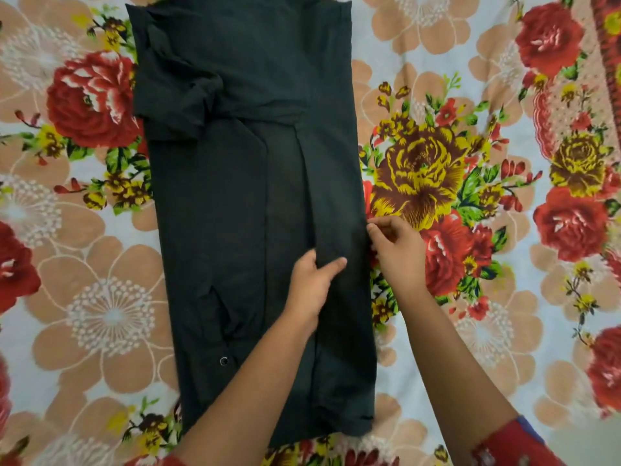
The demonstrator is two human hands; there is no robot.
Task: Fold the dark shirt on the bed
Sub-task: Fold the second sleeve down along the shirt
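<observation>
A dark shirt (242, 203) is lying in the middle of the frame on a bed sheet (470, 95) printed with large red, yellow and peach flowers. The shirt is lying as a long, narrow band running from the top edge of the frame down toward the bottom, with its sides turned in over the middle. A sleeve is lying bunched and creased across the upper left part of the shirt. A small metal snap (223, 360) is showing on the lower left part of the cloth.

The left hand (311, 287) is resting on the lower middle of the shirt, thumb apart from the fingers, which are slipping under a lengthwise fold. The right hand (396, 252) is sitting at the right edge of the shirt, just right of the left hand, fingertips drawn together and pinching that edge. Both forearms are reaching in from the bottom of the frame, with red patterned sleeves (514, 445) showing at the lower corners.
</observation>
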